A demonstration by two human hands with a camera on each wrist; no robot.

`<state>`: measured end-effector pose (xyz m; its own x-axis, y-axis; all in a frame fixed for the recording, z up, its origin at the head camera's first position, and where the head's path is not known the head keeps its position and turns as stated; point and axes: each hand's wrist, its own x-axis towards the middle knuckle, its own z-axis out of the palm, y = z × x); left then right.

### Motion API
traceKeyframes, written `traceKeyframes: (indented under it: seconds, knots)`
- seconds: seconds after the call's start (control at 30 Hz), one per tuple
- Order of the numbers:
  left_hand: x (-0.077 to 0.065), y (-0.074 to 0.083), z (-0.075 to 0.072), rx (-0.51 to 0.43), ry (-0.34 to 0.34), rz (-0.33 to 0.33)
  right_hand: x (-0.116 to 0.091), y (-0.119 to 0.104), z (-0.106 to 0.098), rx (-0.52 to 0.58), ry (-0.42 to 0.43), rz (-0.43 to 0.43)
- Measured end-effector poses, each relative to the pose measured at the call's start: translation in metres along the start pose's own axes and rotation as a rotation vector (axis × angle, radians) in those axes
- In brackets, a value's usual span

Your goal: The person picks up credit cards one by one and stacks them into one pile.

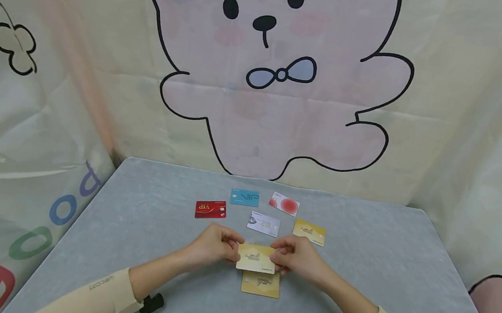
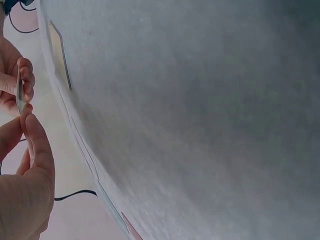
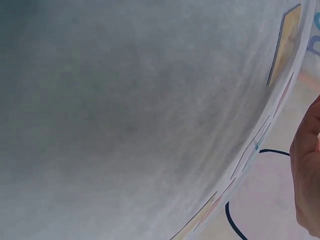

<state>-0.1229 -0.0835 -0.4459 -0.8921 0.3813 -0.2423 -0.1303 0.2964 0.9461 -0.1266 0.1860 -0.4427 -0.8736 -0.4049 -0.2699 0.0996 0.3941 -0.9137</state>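
Between both hands a pale gold card (image 1: 256, 258) is held up by its two short sides. The left hand (image 1: 218, 243) pinches its left edge between thumb and fingers; the right hand (image 1: 299, 256) pinches the right edge. In the left wrist view the same card (image 2: 20, 92) shows nearly edge-on, raised above the table, with the left hand (image 2: 31, 170) below it. Only part of the right hand (image 3: 307, 172) shows in the right wrist view. Nearer the person, a second gold card (image 1: 261, 286) lies on the table, its upper part overlapped by the held card.
Beyond the hands lie a red VIP card (image 1: 210, 210), a blue VIP card (image 1: 244, 197), a white card with red circles (image 1: 285, 204), a silver VIP card (image 1: 264, 223) and another gold card (image 1: 309, 232). A grey cloth covers the table (image 1: 142, 227); a printed curtain (image 1: 327, 134) hangs behind.
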Motion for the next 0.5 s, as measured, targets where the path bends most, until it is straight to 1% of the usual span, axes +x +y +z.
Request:
traceKeyframes:
  seconds: [0.27, 0.5]
  knots:
    - [0.0, 0.001, 0.008, -0.012, -0.018, -0.012, -0.008, 0.005, -0.002, 0.023, -0.003, -0.022]
    - [0.0, 0.0, 0.012, -0.031, -0.041, -0.014, -0.012, 0.007, -0.004, -0.005, -0.001, -0.01]
